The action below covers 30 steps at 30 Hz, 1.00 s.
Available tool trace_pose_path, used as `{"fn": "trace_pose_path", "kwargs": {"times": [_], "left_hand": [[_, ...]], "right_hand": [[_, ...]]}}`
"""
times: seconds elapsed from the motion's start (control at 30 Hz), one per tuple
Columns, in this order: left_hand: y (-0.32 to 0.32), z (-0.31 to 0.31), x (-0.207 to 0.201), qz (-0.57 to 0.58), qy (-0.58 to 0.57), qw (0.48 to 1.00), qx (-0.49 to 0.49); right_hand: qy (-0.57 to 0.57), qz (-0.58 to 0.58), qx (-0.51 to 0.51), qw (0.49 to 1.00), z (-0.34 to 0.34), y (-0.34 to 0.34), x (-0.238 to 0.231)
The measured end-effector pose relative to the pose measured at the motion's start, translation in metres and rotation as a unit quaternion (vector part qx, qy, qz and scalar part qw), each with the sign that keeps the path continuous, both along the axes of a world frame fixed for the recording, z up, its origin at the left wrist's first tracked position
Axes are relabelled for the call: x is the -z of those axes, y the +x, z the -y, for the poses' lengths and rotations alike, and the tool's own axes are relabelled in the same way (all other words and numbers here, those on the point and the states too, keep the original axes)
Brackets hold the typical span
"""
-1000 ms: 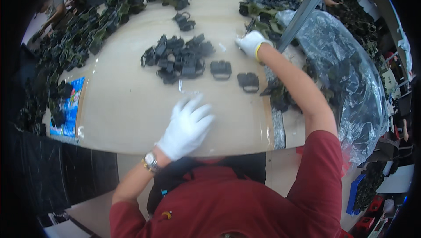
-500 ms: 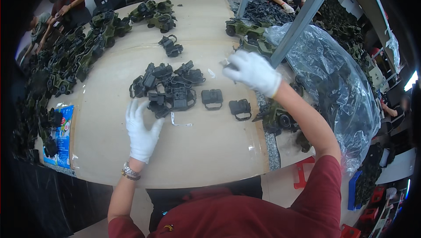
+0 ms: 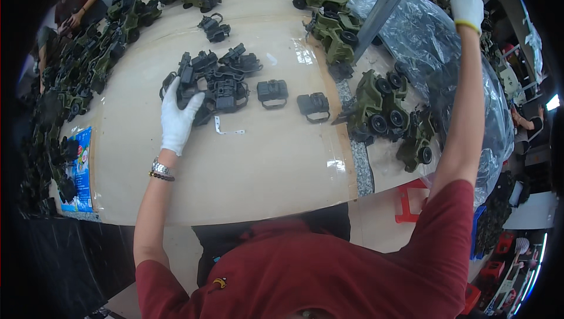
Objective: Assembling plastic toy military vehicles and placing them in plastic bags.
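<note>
My left hand, in a white glove, rests at the near left edge of a cluster of dark grey plastic toy vehicle parts. Its thumb and fingers are spread, touching the parts without visibly gripping any. Two similar parts lie apart to the right: one black piece with a loop and another. In front of the cluster is a thin white L-shaped strip. Far to the right, my gloved right hand is stretched out beyond the clear plastic sheet, beside a dark heap. Its fingers look extended, with nothing visible in them.
Green toy vehicles line the table's right side, by a slanted metal post. Clear plastic sheeting covers things behind them. More toy vehicles are heaped along the left edge. A person stands at the far left.
My right hand has swung from above the table far out to the right and away. My left hand has moved forward against the cluster. The view has shifted.
</note>
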<state>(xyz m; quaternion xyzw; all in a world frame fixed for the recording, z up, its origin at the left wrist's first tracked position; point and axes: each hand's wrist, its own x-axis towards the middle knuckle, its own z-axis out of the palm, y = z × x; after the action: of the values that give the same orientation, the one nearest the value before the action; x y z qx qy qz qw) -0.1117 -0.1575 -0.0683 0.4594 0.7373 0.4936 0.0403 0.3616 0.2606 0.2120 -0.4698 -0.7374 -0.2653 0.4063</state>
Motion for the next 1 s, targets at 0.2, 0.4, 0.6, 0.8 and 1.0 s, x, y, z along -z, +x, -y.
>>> {"fn": "trace_pose_path", "kwargs": {"times": [0.2, 0.4, 0.6, 0.8, 1.0], "left_hand": [[0.039, 0.026, -0.001, -0.033, -0.064, 0.997, 0.016], [0.083, 0.060, -0.022, -0.194, -0.012, 0.980, -0.036], [0.130, 0.095, -0.036, -0.140, 0.021, 0.990, 0.000], [0.147, 0.076, -0.050, 0.291, -0.001, 0.932, 0.217], [0.171, 0.076, -0.047, 0.678, 0.152, 0.644, 0.319]], "right_hand": [[-0.231, 0.088, -0.195, 0.949, 0.165, -0.118, 0.148], [-0.412, 0.273, 0.013, 0.869, 0.127, -0.179, 0.188], [-0.349, 0.112, -0.088, 0.926, 0.116, -0.170, 0.197], [-0.517, -0.289, -0.457, 0.664, 0.210, -0.146, 0.146], [-0.563, -0.155, -0.557, 0.591, 0.367, -0.166, 0.181]]}}
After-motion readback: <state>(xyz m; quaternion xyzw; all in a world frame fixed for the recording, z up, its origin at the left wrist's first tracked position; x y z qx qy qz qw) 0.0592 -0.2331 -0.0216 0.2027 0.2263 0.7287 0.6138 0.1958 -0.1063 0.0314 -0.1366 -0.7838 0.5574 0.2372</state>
